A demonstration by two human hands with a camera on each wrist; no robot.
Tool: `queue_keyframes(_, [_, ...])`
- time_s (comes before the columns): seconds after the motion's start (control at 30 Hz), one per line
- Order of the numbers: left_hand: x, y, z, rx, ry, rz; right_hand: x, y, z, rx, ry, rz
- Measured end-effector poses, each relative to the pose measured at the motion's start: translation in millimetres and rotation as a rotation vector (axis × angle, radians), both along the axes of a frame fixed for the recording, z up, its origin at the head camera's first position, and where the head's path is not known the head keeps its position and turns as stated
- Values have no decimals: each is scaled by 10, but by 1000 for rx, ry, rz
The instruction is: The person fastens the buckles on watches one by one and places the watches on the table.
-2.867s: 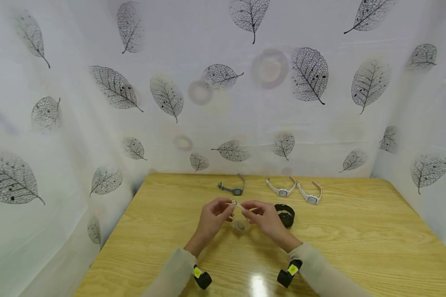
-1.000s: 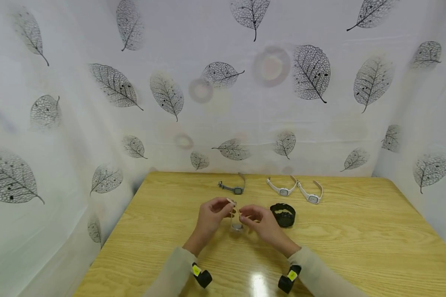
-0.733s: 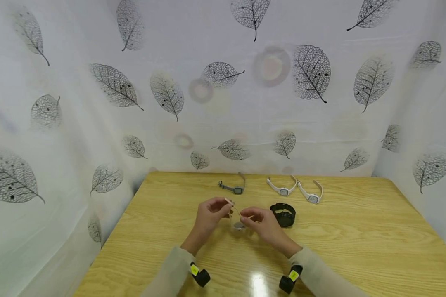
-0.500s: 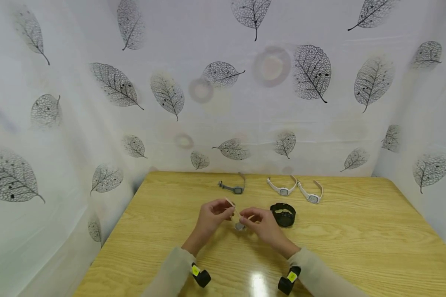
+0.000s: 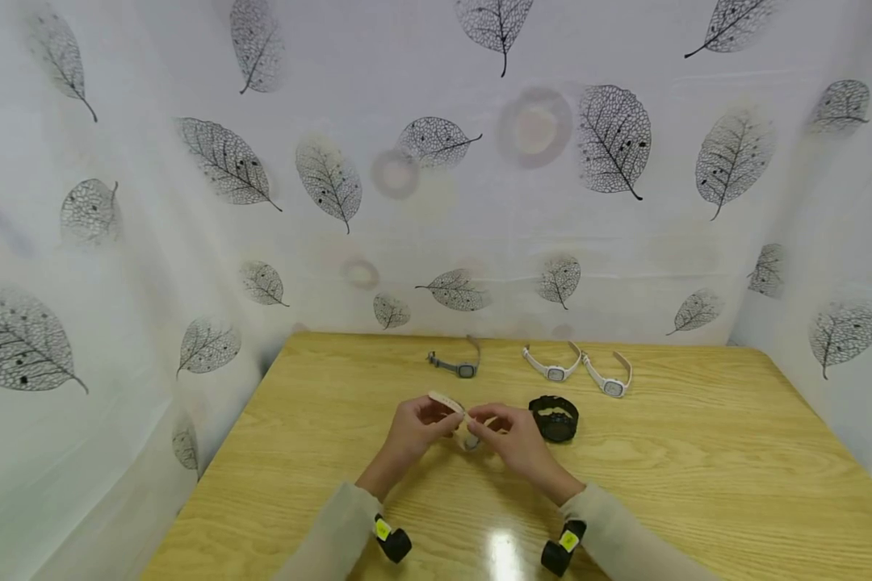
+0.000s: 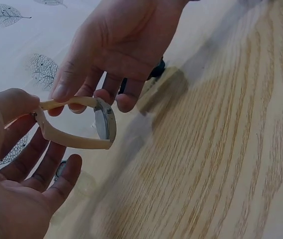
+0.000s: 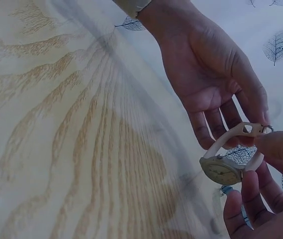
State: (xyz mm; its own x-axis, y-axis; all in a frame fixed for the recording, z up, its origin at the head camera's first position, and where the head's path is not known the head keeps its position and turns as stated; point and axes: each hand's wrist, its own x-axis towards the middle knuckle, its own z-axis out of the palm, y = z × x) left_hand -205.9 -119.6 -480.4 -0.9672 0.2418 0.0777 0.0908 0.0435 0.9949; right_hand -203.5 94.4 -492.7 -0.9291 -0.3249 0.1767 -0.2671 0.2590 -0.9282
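Observation:
A cream wristwatch (image 6: 105,122) is held up over the table between both hands, its strap bent into a loop. My left hand (image 5: 410,432) pinches the strap at the buckle end between thumb and fingers. Close beside it, my right hand (image 5: 512,440) pinches the other strap piece near the overlap. In the head view the pale strap end (image 5: 446,401) sticks out up and left past the left fingers. The watch case (image 7: 222,170) hangs at the bottom of the loop, partly hidden by the right fingers in the head view.
A black watch (image 5: 555,420) stands just right of the right hand. Behind lie a grey watch (image 5: 466,370) and two white watches (image 5: 555,374), near the back edge of the wooden table (image 5: 320,452). A leaf-print curtain (image 5: 509,242) encloses the back and sides.
The strap end has slid further out up and left past the left fingers. The hands have drawn closer together at the overlap, and the watch case has turned slightly.

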Motion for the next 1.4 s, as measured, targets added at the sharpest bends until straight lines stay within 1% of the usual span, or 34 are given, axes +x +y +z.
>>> queue_keyframes(0.13, [2, 11, -2, 7, 7, 1, 8, -4, 11, 4, 3, 2])
queue_keyframes(0.3, [6, 21, -1, 14, 10, 2, 19, 3, 13, -31, 3, 18])
queue_keyframes(0.47, [3, 47, 22, -5, 46, 5, -7, 29, 27, -18, 23, 32])
queue_keyframes(0.57, [-8, 69, 47, -33, 63, 28, -47, 63, 87, 6, 41, 35])
queue_keyframes(0.67, [-25, 92, 67, -48, 75, 47, -100, 100, 192, 34, 60, 23])
queue_keyframes(0.83, [-54, 141, 81, -56, 98, 51, -175, 119, 396, 96, 128, 29])
queue_keyframes(0.93, [-71, 170, 84, -81, 114, 54, -208, 92, 486, 139, 170, 45])
queue_keyframes(1.0, [-79, 185, 86, -106, 126, 57, -223, 62, 529, 162, 181, 58])
queue_keyframes(1.2, [-77, 212, 83, -161, 170, 77, -225, -5, 604, 197, 204, 100])
queue_keyframes(1.3, [-73, 216, 83, -163, 172, 84, -218, -18, 615, 209, 230, 110])
queue_keyframes(1.4, [-72, 212, 80, -155, 171, 82, -220, -26, 619, 225, 228, 112])
